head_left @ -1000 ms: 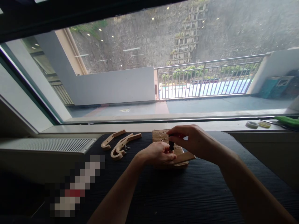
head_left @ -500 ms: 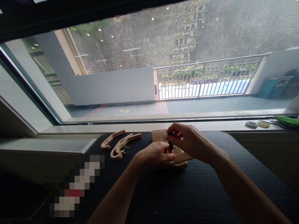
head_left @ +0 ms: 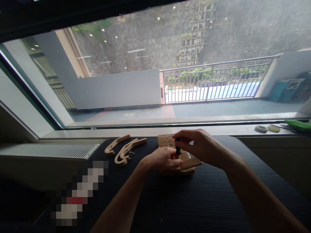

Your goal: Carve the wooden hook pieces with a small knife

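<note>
A wooden board with small holes lies on the black ribbed mat. On it rests a wooden hook piece. My left hand is closed, pressing down on that piece at the board's near end. My right hand is closed round the handle of a small black screwdriver, which stands upright with its tip down between my two hands.
Three loose wooden hooks lie on the mat to the left, with small screws beside them. A white radiator grille sits far left. Tape rolls and a green cloth rest on the window sill at right.
My right hand's fingers shift round the screwdriver handle, lifting slightly and settling back. My left hand and the wooden pieces stay put.
</note>
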Available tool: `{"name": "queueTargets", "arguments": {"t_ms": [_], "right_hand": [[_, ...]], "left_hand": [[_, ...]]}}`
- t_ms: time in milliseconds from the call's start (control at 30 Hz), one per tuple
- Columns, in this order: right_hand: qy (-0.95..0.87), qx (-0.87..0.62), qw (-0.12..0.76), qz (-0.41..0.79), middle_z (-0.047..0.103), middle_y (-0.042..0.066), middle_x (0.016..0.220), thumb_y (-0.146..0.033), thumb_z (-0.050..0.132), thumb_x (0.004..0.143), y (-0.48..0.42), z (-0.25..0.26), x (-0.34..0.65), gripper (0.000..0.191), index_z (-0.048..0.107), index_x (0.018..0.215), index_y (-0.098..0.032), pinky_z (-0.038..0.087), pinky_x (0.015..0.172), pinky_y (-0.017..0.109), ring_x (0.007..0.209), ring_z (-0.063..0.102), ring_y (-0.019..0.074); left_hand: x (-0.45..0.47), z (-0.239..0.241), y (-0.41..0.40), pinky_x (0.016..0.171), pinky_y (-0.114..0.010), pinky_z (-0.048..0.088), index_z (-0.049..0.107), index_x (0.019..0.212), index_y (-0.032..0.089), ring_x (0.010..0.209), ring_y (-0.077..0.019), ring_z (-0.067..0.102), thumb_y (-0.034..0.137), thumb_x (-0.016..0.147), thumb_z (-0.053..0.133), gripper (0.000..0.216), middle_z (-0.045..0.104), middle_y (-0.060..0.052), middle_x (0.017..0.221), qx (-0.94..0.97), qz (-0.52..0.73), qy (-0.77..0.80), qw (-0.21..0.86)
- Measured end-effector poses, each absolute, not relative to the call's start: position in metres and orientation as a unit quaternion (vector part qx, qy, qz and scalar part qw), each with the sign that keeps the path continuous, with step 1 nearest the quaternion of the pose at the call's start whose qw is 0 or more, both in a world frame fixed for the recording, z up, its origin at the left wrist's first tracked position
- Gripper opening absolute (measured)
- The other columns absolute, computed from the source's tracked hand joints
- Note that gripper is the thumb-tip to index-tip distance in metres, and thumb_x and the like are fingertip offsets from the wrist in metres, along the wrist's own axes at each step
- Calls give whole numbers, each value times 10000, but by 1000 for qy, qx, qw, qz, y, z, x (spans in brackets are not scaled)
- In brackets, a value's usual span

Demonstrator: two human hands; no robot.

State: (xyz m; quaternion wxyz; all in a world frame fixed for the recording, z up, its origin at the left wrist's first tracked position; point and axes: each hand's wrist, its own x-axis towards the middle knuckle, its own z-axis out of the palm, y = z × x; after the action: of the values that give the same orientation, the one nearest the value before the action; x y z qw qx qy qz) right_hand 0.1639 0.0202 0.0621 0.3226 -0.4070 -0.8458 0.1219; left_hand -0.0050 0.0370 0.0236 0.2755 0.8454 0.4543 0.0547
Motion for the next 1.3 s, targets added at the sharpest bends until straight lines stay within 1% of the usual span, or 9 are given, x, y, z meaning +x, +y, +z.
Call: {"name": "queueTargets", "arguments": {"t_ms": [133, 333, 467, 567, 633, 733, 900, 1200, 1300], "right_hand": [[-841, -417, 322, 123, 625, -26, 703, -272, 564, 805, 21, 61, 163, 136, 648, 897, -219, 391, 578, 225, 624, 548, 106], [-832, -436, 326, 105, 588, -26, 663, -332, 572, 805, 23, 58, 159, 142, 599, 836, -197, 367, 512, 220, 569, 506, 96], [-840, -419, 320, 128, 609, -26, 705, -288, 555, 812, 20, 59, 160, 131, 611, 903, -212, 394, 559, 218, 615, 539, 100], [-849, -399, 317, 142, 632, -26, 772, -232, 531, 817, 17, 62, 163, 175, 629, 962, -230, 408, 616, 216, 674, 562, 100], [-851, -395, 318, 136, 636, -30, 797, -214, 528, 814, 16, 64, 164, 184, 640, 959, -236, 403, 629, 216, 695, 562, 99], [-853, -395, 318, 124, 626, -38, 767, -209, 538, 809, 15, 65, 166, 161, 647, 925, -233, 390, 615, 219, 675, 546, 96], [-847, -414, 315, 105, 593, -37, 698, -265, 573, 799, 18, 64, 166, 90, 625, 850, -213, 367, 560, 228, 616, 508, 96], [-834, -449, 304, 99, 572, -30, 656, -349, 591, 786, 23, 60, 166, 152, 575, 807, -199, 352, 511, 233, 570, 488, 102], [-833, -443, 304, 133, 600, -24, 696, -359, 576, 797, 22, 60, 165, 165, 583, 858, -205, 385, 528, 221, 608, 529, 107]], "left_hand": [[-5, 26, 36, 594, -242, 399, 623, 841, 178, 714, -154, 577, 443, 777, 508, 296, 642, -16, 792, 848, 56, 448, 278], [-5, 26, 36, 592, -243, 401, 610, 809, 185, 694, -148, 568, 435, 770, 506, 274, 640, -13, 779, 848, 58, 449, 278], [-5, 24, 37, 590, -239, 396, 604, 791, 186, 687, -144, 561, 439, 764, 497, 276, 631, -8, 769, 845, 57, 449, 285], [-4, 24, 37, 570, -238, 385, 603, 782, 181, 670, -145, 554, 458, 761, 488, 300, 624, -7, 745, 840, 49, 459, 285], [-4, 24, 37, 560, -236, 378, 601, 770, 178, 665, -147, 551, 468, 752, 496, 309, 621, -8, 734, 837, 45, 468, 280], [-4, 25, 36, 562, -231, 380, 606, 791, 175, 687, -151, 556, 480, 747, 502, 326, 627, -15, 769, 837, 43, 466, 284], [-4, 26, 37, 577, -229, 391, 616, 843, 184, 707, -149, 565, 480, 752, 507, 328, 635, -13, 808, 837, 42, 459, 296], [-5, 24, 38, 607, -245, 412, 625, 889, 189, 747, -166, 584, 468, 756, 519, 327, 646, -24, 846, 833, 42, 461, 303], [-6, 22, 39, 593, -239, 403, 623, 869, 188, 710, -154, 578, 465, 760, 515, 316, 643, -16, 809, 837, 46, 456, 300]]}}
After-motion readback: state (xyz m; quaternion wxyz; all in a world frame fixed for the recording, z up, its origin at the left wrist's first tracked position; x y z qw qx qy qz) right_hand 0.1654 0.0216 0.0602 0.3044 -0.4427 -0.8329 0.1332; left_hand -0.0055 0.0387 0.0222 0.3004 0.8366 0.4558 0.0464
